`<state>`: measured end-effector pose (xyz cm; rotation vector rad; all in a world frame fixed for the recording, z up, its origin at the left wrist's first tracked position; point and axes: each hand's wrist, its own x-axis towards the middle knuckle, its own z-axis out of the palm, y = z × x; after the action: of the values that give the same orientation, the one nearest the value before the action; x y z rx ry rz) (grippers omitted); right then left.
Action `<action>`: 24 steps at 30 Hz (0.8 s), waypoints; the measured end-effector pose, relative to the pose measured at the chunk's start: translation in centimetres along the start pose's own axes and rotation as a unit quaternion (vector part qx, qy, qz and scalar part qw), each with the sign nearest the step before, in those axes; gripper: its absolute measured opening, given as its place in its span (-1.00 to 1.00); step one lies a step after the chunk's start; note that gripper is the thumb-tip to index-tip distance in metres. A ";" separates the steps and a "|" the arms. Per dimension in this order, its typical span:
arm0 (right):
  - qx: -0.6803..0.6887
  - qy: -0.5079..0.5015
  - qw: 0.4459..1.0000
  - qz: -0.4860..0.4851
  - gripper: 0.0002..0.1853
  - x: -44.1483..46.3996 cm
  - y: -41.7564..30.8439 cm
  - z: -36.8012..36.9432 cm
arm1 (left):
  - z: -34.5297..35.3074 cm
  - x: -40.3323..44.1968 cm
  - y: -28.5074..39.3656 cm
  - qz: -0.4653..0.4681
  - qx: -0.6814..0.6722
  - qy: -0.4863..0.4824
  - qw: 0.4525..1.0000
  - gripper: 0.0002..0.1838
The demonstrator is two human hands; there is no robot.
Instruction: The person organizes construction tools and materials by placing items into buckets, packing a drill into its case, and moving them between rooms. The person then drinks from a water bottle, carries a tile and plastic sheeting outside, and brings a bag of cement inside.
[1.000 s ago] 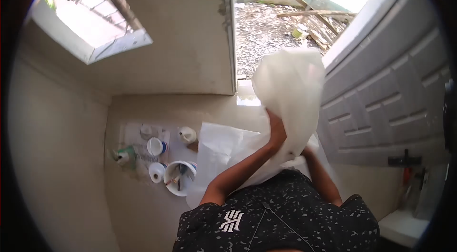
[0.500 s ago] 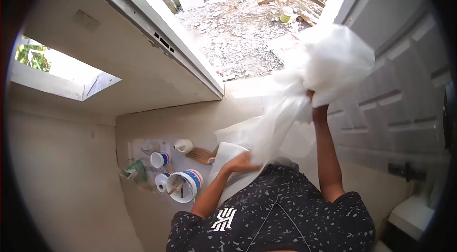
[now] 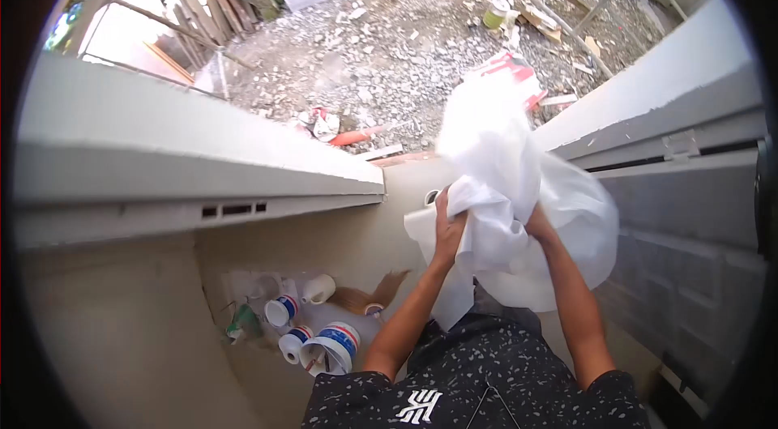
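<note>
A large, crumpled white plastic sheet [image 3: 494, 137] is bunched up in front of my body, at the open doorway. My left hand [image 3: 449, 228] grips its near left side, fingers closed on the folds. On the other side, my right hand [image 3: 540, 223] is closed on the gathered sheet, its fingers partly covered by plastic. The upper part stands up toward the outdoor light and looks overexposed. Loose folds hang down around my right forearm and in front of my shirt. Beside my left hand, a small dark round opening [image 3: 432, 197] shows at the sheet's edge.
White buckets with blue and red bands [image 3: 339, 338] and a white jug [image 3: 318, 289] stand on the floor at left, near a brownish brush-like item [image 3: 356, 299]. A grey panelled door [image 3: 689, 226] is at right. Outside lie gravel [image 3: 365, 48], wooden poles and a can [image 3: 496, 12].
My view has turned toward the doorway. My left hand has moved up to grip the sheet beside my right hand, which has come lower and nearer. The sheet is now bunched between both.
</note>
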<state>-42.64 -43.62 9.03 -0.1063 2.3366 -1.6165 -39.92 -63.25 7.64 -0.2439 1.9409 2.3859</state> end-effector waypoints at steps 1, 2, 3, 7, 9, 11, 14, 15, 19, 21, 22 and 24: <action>0.075 -0.047 0.992 0.091 -0.41 0.5 -0.2 1.7 | 1.3 2.2 -1.8 -0.104 -0.007 0.014 0.995 -0.54; 0.149 -0.091 0.968 0.182 -0.39 1.1 -1.0 3.0 | 0.5 3.5 -7.0 -0.127 -0.009 -0.043 0.991 -0.48; 0.154 -0.117 0.962 0.192 -0.37 1.6 -1.4 3.5 | -0.3 4.9 -12.1 -0.149 -0.008 -0.100 0.984 -0.39; 0.086 0.002 0.977 0.193 -0.34 5.5 1.3 3.4 | -0.8 11.3 -1.0 -0.345 -0.155 -0.210 0.902 -0.42; 0.056 0.061 0.966 0.246 -0.37 6.5 3.5 2.5 | -2.3 13.9 1.3 -0.231 -0.162 -0.233 0.931 -0.38; 0.025 0.098 0.958 0.270 -0.40 10.4 6.1 0.4 | -2.9 14.1 0.3 -0.253 -0.123 -0.130 0.951 -0.30; 0.294 0.331 0.856 0.266 -0.42 17.3 8.1 -0.8 | -3.6 10.5 0.2 -0.321 0.001 0.131 0.938 -0.04; 0.310 0.306 0.858 0.271 -0.42 19.6 7.7 -0.7 | -2.6 10.5 0.4 -0.479 -0.174 0.141 0.849 -0.02; 0.228 0.331 0.896 0.191 -0.53 28.6 4.8 -1.0 | 3.2 16.6 -2.4 -0.509 -0.622 -0.033 0.594 -0.01; 0.288 0.299 0.881 0.228 -0.57 28.8 5.7 0.0 | 4.2 21.9 -6.3 -0.378 -0.609 0.014 0.697 -0.15; 0.378 0.248 0.846 0.282 -0.58 28.6 7.1 -0.3 | 3.6 24.7 -9.1 -0.309 -0.554 0.077 0.769 -0.23; 0.458 0.144 0.812 0.332 -0.60 28.1 9.1 -0.6 | 0.3 27.1 -16.3 -0.132 -0.054 0.059 0.988 -0.22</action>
<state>-68.60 -46.14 -4.85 1.0838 1.2144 -2.1844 -64.35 -61.09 -12.39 -0.6189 1.6984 2.3482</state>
